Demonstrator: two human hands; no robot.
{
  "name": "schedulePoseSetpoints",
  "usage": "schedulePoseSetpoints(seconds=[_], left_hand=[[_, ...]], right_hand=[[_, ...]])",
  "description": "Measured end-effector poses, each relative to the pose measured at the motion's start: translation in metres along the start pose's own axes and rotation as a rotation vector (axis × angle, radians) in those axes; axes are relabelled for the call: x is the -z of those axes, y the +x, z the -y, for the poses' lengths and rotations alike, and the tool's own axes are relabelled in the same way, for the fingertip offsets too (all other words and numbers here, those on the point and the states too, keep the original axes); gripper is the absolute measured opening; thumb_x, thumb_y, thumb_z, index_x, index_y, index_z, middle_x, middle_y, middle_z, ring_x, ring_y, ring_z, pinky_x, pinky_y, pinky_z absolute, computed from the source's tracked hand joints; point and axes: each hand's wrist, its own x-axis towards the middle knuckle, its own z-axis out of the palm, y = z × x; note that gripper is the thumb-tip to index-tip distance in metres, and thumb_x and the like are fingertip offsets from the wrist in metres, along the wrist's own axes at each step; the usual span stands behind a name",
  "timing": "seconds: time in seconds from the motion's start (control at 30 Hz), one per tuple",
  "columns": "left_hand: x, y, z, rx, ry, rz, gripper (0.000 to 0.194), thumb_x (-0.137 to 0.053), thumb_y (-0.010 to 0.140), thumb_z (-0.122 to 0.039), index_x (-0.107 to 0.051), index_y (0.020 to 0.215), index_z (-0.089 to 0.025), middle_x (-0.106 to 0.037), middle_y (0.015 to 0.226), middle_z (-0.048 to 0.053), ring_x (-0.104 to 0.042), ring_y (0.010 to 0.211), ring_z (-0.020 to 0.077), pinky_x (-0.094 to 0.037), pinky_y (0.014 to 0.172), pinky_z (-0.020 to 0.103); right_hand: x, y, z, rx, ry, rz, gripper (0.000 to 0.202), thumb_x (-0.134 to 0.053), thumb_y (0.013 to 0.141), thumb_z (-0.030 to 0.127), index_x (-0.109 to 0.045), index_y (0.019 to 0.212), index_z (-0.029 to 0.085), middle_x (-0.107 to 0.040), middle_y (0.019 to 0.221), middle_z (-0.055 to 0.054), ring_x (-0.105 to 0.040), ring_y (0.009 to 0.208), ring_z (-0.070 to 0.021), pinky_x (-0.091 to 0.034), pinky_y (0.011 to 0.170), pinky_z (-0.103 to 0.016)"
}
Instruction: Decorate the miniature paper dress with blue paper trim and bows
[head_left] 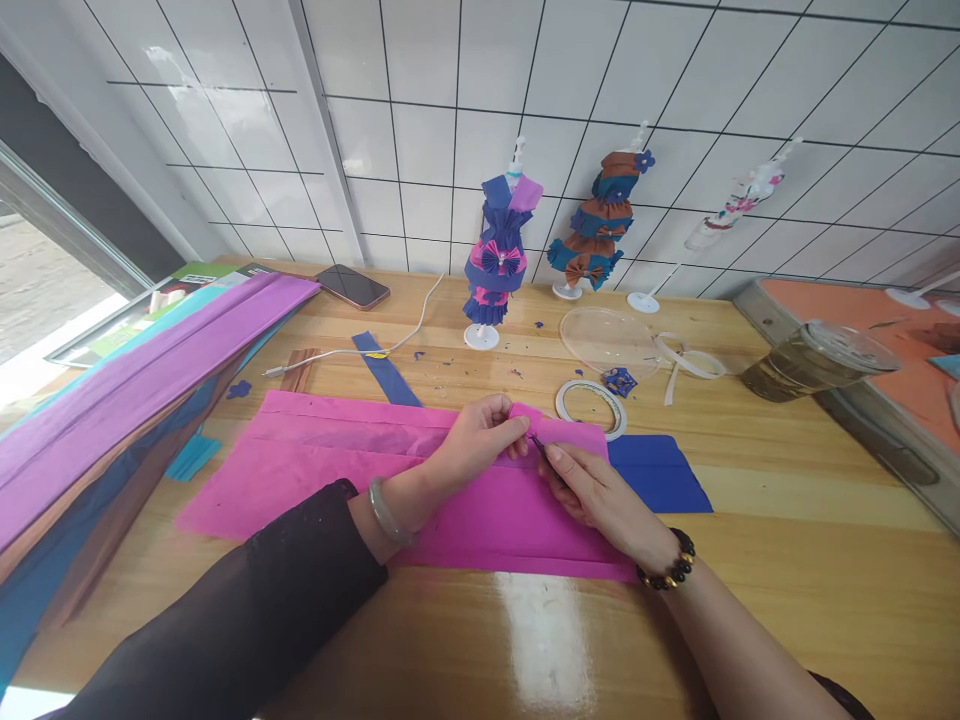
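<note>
A wide sheet of pink crepe paper [315, 455] lies across the table under both hands. Between its thumb and fingers, my left hand [480, 435] pinches a small folded piece of the pink paper [527, 412]. Wrapped in my right hand [589, 490] is a small pair of dark scissors [541, 448], mostly hidden by the fingers. Their tip meets the pink piece right beside my left fingertips. A dark blue paper piece [660, 475] sticks out from beneath the pink sheet on the right, and a roll of double-sided tape [591, 408] sits just behind.
Doll stands dressed in blue-and-pink paper [496, 260] and brown-and-teal paper [600, 225] stand at the back. A phone [352, 286] and a white cable [337, 352] lie left of them. Long coloured paper strips [150, 350] fill the left side. A lidded cup [814, 360] stands right.
</note>
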Motion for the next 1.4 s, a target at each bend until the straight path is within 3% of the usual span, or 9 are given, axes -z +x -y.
schedulePoseSetpoints(seconds=[0.5,1.4], left_hand=[[-0.0001,-0.0008,-0.0012,0.046,0.039,0.038,0.023,-0.057,0.077,-0.033,-0.047,0.068,-0.014,-0.058,0.054,0.0,-0.052,0.048,0.0074,-0.037,0.048,0.019],[-0.0011,-0.0007,-0.002,0.067,-0.031,0.037,0.022,-0.059,0.075,-0.033,-0.048,0.069,-0.014,-0.057,0.053,-0.001,-0.052,0.047,0.0075,-0.041,0.05,0.02]], right_hand=[[0.0006,0.0009,-0.0015,0.097,-0.127,-0.029,0.039,-0.032,0.089,0.053,-0.044,0.074,0.019,-0.037,0.062,0.004,-0.034,0.052,-0.0092,-0.03,0.046,-0.022],[0.0011,-0.0009,0.001,0.064,-0.121,0.0,0.04,-0.035,0.087,0.055,-0.045,0.073,0.019,-0.032,0.058,0.005,-0.028,0.049,-0.0083,-0.024,0.042,-0.022]])
